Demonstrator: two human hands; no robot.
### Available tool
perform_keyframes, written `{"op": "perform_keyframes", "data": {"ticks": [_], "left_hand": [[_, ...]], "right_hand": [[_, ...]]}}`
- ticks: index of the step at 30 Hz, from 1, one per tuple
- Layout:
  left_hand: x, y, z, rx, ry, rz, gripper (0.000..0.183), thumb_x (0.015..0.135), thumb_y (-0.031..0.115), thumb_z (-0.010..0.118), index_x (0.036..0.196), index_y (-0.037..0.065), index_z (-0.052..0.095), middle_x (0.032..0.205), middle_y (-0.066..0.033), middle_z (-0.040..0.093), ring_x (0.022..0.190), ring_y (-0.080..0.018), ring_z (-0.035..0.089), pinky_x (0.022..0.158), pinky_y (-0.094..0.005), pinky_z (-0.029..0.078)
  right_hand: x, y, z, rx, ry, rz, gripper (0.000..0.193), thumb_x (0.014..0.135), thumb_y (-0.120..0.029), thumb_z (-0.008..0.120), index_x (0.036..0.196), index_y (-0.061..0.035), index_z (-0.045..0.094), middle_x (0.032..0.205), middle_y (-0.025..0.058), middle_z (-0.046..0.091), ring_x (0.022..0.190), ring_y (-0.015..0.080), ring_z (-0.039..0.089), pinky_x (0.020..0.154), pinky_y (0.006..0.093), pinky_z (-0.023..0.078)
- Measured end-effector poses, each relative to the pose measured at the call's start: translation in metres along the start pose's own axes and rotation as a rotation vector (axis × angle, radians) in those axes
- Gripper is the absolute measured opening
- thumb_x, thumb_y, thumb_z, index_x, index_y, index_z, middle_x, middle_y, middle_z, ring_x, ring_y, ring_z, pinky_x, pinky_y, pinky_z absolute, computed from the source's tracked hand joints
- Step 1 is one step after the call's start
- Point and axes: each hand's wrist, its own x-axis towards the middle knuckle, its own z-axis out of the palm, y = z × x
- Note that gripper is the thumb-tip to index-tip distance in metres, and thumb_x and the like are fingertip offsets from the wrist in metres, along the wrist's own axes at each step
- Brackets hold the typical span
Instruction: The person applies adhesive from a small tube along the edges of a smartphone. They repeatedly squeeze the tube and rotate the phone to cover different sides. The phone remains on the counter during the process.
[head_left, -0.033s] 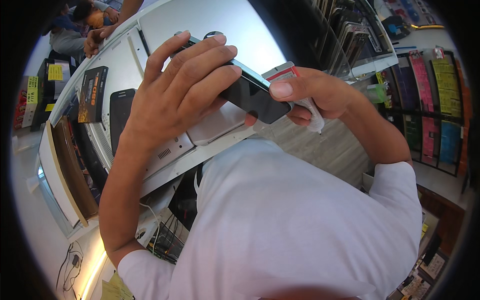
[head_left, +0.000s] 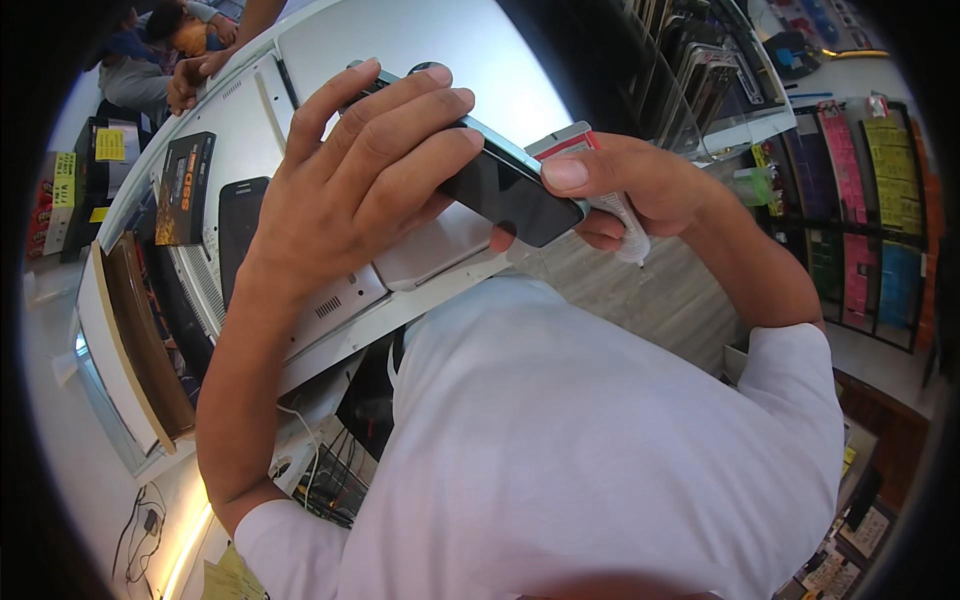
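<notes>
My left hand [head_left: 375, 170] is wrapped over a smartphone [head_left: 515, 205] with a dark glassy screen and a pale blue-green edge. Its fingers lie bent across the upper edge, and its thumb is mostly hidden. My right hand [head_left: 640, 180] pinches the phone's right end, with the thumb on the edge. The same hand also holds a white squeeze tube [head_left: 632, 238], with a red-and-grey flat end above the thumb and a narrow tip pointing down. The phone is held tilted above a white worktable [head_left: 345, 345].
Silver laptops [head_left: 405, 50] cover much of the table. A second dark phone [head_left: 241, 225] and a black box [head_left: 187, 190] lie at left. Another person's hand [head_left: 185, 85] rests at the far edge. Phone frames [head_left: 705, 70] stand far right, beside racks with coloured labels [head_left: 890, 170].
</notes>
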Motion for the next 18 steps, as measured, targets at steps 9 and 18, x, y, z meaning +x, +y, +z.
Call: {"op": "perform_keyframes", "data": {"ticks": [9,18], "left_hand": [[0.009,-0.008,-0.008,0.037,-0.035,0.025,0.091,0.063,0.011,0.101,0.136,0.024,0.048,0.145,0.0015,0.062,0.137,-0.0193,0.062,0.125,-0.0433,0.037],[0.008,-0.007,-0.008,0.006,-0.046,0.008,0.091,0.063,0.013,0.101,0.135,0.024,0.048,0.145,0.0003,0.062,0.138,-0.0202,0.062,0.126,-0.0429,0.036]], "right_hand": [[-0.007,-0.012,-0.005,-0.224,0.109,-0.112,0.079,0.094,-0.072,0.064,0.116,0.0034,0.075,0.102,0.0116,0.077,0.053,0.0058,0.047,0.047,0.0238,0.041],[-0.015,-0.051,-0.051,-0.146,-0.015,-0.737,0.065,0.109,-0.053,0.046,0.139,0.0029,0.061,0.115,0.0183,0.073,0.052,0.0059,0.048,0.05,0.0213,0.048]]}}
